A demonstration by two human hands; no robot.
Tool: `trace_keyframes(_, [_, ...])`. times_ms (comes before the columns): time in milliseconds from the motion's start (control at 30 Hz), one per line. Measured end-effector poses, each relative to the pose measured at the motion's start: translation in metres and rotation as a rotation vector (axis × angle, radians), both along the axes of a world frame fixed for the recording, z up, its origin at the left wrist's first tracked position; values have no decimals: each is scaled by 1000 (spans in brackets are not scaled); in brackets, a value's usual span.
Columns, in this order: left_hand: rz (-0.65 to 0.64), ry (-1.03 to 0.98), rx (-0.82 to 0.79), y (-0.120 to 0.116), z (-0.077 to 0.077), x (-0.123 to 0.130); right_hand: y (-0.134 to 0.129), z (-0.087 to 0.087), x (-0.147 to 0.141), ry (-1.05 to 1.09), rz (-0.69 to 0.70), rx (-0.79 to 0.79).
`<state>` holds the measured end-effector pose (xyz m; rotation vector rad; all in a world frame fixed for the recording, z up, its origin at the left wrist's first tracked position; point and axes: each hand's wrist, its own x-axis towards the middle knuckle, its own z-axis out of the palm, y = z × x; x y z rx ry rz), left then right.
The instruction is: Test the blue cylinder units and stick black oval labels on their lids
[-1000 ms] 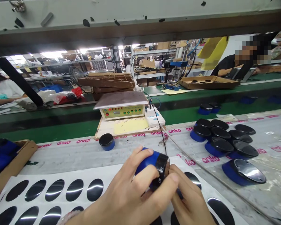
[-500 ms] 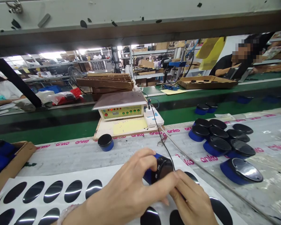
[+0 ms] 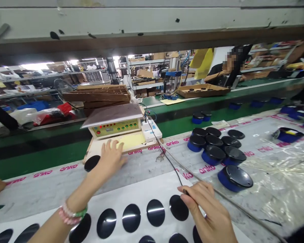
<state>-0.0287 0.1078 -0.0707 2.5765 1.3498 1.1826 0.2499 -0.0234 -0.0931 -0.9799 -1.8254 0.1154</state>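
My left hand (image 3: 111, 157) reaches over the bench with its fingers spread and nothing visible in them. Just left of it stands a round device with a glossy black top (image 3: 92, 163), partly behind my forearm. Nearer the front, my right hand (image 3: 207, 207) pinches the small dark end of a thin black cable (image 3: 171, 157). That cable runs back to a white power adapter (image 3: 153, 130). Below both hands lies a white sheet (image 3: 142, 184) bearing rows of black oval stickers (image 3: 131, 217).
Several blue devices with black tops (image 3: 212, 154) are grouped on the right. A yellow-panelled test box (image 3: 116, 127) stands at the back, before a green conveyor (image 3: 172, 119). A grey cable (image 3: 225, 194) crosses the bench. Beyond sits a co-worker (image 3: 215, 72).
The blue device my hands held is no longer between them. My left hand has moved back and opened, while my right keeps the cable end. The view has turned right.
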Motion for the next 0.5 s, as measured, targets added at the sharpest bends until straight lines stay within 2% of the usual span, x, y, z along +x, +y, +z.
trace_keyframes(100, [-150, -44, -151, 20, 6, 94, -3, 3, -8, 37, 45, -2])
trace_keyframes(200, [-316, -100, -386, 43, 1, 194, -6, 9, -14, 30, 94, -10])
trace_keyframes(267, [-418, -159, -550, 58, -6, 234, -8, 13, -11, 44, 66, -26])
trace_keyframes(300, [-466, -196, -623, 64, -9, 243, -9, 14, -8, 64, 32, -36])
trace_keyframes(367, [-533, -288, -742, 67, -12, 242, -9, 14, 3, 117, -53, -68])
trace_keyframes(433, [-549, -409, -832, 60, -8, 221, -8, 15, 15, 167, -139, -108])
trace_keyframes(500, [-557, -538, -908, 42, 2, 191, -5, 18, 23, 169, -175, -151])
